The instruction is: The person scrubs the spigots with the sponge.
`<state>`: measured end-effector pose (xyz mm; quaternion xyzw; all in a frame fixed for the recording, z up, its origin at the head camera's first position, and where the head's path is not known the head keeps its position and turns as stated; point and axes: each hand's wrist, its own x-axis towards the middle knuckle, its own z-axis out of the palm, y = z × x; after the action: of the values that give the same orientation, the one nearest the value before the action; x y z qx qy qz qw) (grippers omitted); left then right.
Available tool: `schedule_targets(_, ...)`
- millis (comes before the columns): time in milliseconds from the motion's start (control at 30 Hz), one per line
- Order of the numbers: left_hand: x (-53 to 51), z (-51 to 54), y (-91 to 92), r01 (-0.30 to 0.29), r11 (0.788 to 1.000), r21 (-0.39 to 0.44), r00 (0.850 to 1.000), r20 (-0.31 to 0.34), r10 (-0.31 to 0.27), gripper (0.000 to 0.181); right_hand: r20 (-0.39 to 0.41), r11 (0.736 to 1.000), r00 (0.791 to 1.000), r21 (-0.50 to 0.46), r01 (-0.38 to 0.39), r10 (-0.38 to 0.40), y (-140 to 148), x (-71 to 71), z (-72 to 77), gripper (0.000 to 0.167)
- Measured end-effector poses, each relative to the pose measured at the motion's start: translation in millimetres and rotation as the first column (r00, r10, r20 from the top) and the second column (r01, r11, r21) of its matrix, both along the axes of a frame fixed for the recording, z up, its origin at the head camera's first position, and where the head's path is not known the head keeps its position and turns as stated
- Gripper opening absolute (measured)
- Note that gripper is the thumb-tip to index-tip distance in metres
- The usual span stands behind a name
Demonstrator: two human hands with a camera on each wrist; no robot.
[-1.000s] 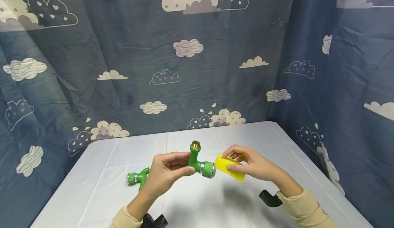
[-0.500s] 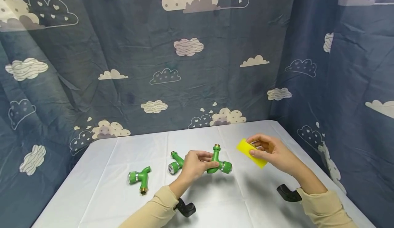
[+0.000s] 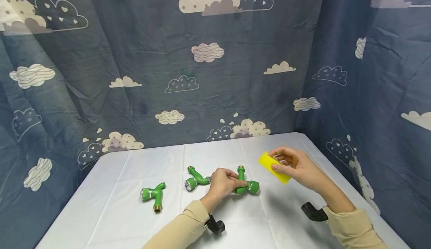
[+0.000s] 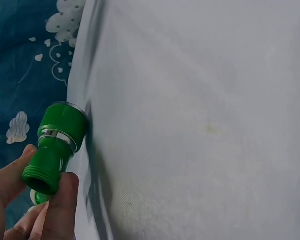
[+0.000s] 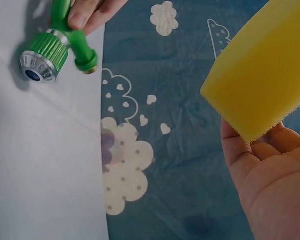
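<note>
My left hand [image 3: 220, 187] pinches a green tap [image 3: 241, 178] with a brass threaded end, low over the white table. In the left wrist view the thumb and fingers grip this tap [image 4: 55, 150] by its body. The right wrist view shows its ribbed green knob [image 5: 49, 50] with a silver cap. My right hand [image 3: 299, 168] holds a yellow sponge [image 3: 274, 166] above the table, right of the tap, thumb on one side and fingers on the other. That sponge [image 5: 260, 70] stands clear of the tap.
Two more green taps lie on the white table [image 3: 118, 211]: one tap [image 3: 198, 178] just left of my left hand, another tap [image 3: 155, 194] farther left. A dark blue curtain [image 3: 151, 54] with clouds hangs behind. Black curved pieces [image 3: 314, 211] show beside both wrists.
My left hand has carried its tap right and down to the table, uncovering the middle tap. My right hand has moved the sponge right and slightly up, away from the tap.
</note>
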<state>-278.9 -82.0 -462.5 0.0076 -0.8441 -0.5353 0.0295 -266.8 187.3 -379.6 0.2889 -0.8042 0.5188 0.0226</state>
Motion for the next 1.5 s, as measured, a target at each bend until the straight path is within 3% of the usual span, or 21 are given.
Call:
schedule_targets(200, -2.4, -0.1, 2.4, -0.021, 0.999, -0.035, 0.998, 0.06, 0.023, 0.024, -0.015, 1.0, 1.0, 0.006, 0.002, -0.002, -4, -1.9, -0.5, 0.028)
schedule_targets(500, -1.3, -5.1, 4.7, 0.021, 0.98, -0.197, 1.0, -0.012, -0.024, 0.024, -0.027, 0.999, 0.999, 0.024, 0.029, -0.028, -4, -0.6, 2.2, 0.029)
schedule_targets(700, 0.5, -5.7, 4.9, 0.046, 0.985, -0.169, 0.997, -0.046, -0.054, 0.023, -0.033, 0.999, 0.999, 0.03, 0.027, -0.026, -5, -0.8, 2.2, 0.029)
schedule_targets(833, 1.5, -2.8, 1.4, 0.072, 0.987, -0.144, 0.997, -0.022, -0.076, 0.021, -0.028, 0.999, 0.999, 0.03, 0.031, -0.03, -5, -0.8, 1.8, 0.029)
schedule_targets(967, 3.8, 7.1, -6.0, 0.122, 0.986, -0.117, 0.992, -0.023, -0.125, 0.025, -0.031, 0.999, 0.999, 0.026, 0.03, -0.029, -5, -1.2, 1.3, 0.029)
schedule_targets(1100, 5.1, 22.8, -17.5, 0.136, 0.978, -0.156, 0.985, -0.085, -0.151, 0.033, -0.035, 0.999, 0.999, 0.023, 0.031, -0.03, -6, -2.4, 1.7, 0.03)
schedule_targets(1300, 2.2, 42.6, -46.3, 0.088, 0.973, -0.213, 0.977, -0.17, -0.126, 0.035, -0.04, 0.999, 0.999, 0.016, 0.028, -0.027, -8, -3.3, 2.1, 0.029)
schedule_targets(1500, 4.1, 56.1, -82.2, 0.001, 0.961, -0.275, 0.976, -0.207, -0.06, 0.036, -0.036, 1.0, 0.999, 0.013, 0.024, -0.023, -9, -4.4, 1.5, 0.029)
